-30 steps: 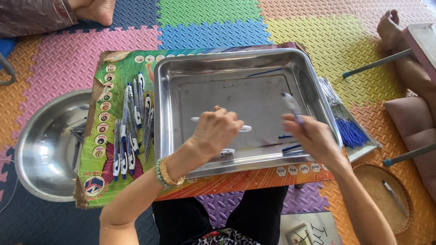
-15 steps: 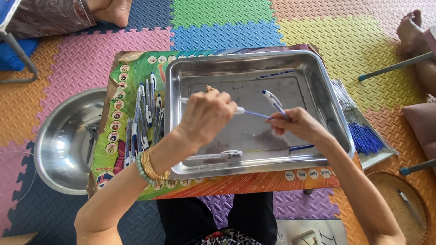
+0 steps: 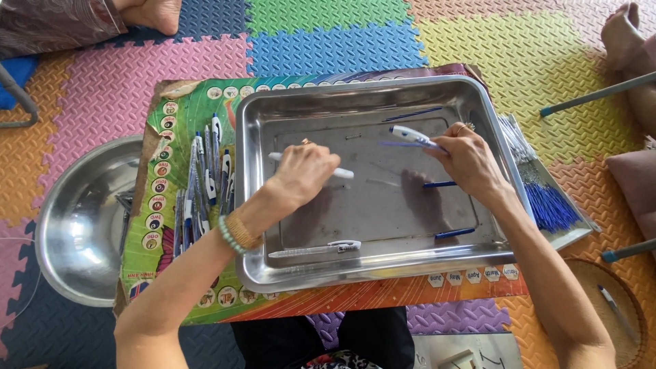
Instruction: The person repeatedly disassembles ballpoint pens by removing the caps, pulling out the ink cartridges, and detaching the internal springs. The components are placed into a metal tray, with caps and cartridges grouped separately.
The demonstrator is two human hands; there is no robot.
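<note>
- Pens lay in three places: assembled ones (image 3: 205, 178) on the coloured board (image 3: 171, 102) at left, one barrel in each hand over the tray (image 3: 273, 109), and a finished pen (image 3: 318, 249) near the tray's front rim.
- Bowl (image 3: 75, 225) sat on the floor mat, tucked under the board's left edge; a knock to the board could have tipped the loose pens into it.
- Left hand (image 3: 301, 174) was closed around a white barrel (image 3: 342, 173), held flat above the tray floor. Only the ends showed, so a loose hold could have let it roll away.
- Right hand (image 3: 468, 160) pinched a blue-and-white pen part (image 3: 410, 133) between fingertips, a thin refill jutting left. Pushed in crooked, the refill could have bent.
- Loose refills (image 3: 454, 234) lay under the right wrist; a sweep of the arm could have scattered them.
- Refill bundle (image 3: 540, 191) lay beside the tray's right edge, close to the elbow's path.
</note>
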